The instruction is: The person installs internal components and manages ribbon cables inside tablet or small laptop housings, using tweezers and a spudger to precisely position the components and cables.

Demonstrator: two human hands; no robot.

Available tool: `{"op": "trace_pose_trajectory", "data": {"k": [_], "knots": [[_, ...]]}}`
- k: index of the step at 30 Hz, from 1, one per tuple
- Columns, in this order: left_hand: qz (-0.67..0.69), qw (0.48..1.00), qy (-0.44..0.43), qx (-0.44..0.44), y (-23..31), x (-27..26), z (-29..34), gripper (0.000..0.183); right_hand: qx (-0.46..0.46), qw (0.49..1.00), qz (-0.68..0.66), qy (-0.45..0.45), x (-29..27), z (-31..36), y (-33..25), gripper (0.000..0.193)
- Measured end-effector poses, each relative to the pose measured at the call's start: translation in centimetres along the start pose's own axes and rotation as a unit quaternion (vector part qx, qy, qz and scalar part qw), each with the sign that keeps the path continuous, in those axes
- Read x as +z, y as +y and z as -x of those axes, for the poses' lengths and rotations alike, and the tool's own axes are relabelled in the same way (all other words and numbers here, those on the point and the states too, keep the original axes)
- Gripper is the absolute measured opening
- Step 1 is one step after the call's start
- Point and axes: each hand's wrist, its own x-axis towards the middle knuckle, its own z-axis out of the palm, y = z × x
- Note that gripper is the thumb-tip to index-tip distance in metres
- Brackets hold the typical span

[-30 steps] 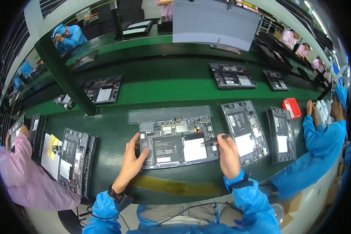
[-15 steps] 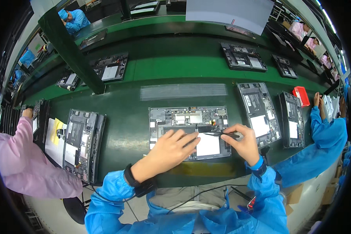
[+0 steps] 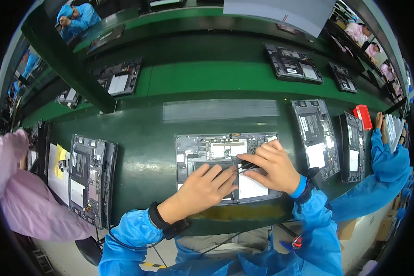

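Right hand tight on dark tweezers, now nearer left hand, the latter's grip unclear

Two bare hands in blue sleeves meet over a flat, rectangular dark-grey electronic device with its circuitry exposed, lying on a dark green worktable. The left hand reaches across its middle, fingers bent; its grip is unclear. The right hand pinches a slim black handheld tool close to the left fingertips. Beyond the device lies a long translucent strip. Similar opened devices lie on both sides; a small red plastic bin sits at far right. Co-workers in pink and blue flank the table.
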Motion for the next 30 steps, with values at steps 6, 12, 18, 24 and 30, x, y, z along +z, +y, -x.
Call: {"op": "trace_pose_trajectory", "data": {"k": [6,12,18,24,30], "knots": [[0.03,0.999,-0.024,-0.026,-0.5,-0.1,0.0,0.036,0.014,0.999,-0.03,-0.005,-0.1,-0.3,-0.1,0.039],[0.02,0.999,-0.049,-0.007,-0.4,-0.2,-0.3,0.04,0.081,0.986,-0.054,0.138,1.1,2.0,0.7,0.03],[0.024,0.998,-0.061,-0.004,-0.6,0.1,-0.6,0.038,0.096,0.983,-0.023,0.154,1.3,1.8,-0.3,0.025],[0.034,0.997,-0.062,-0.019,-0.4,0.0,-0.7,0.039,0.084,0.985,-0.032,0.149,1.5,1.6,0.0,0.025],[0.036,0.997,-0.06,-0.02,-0.3,0.0,-0.6,0.038,0.089,0.984,-0.04,0.148,1.5,1.7,-0.1,0.023]]}}
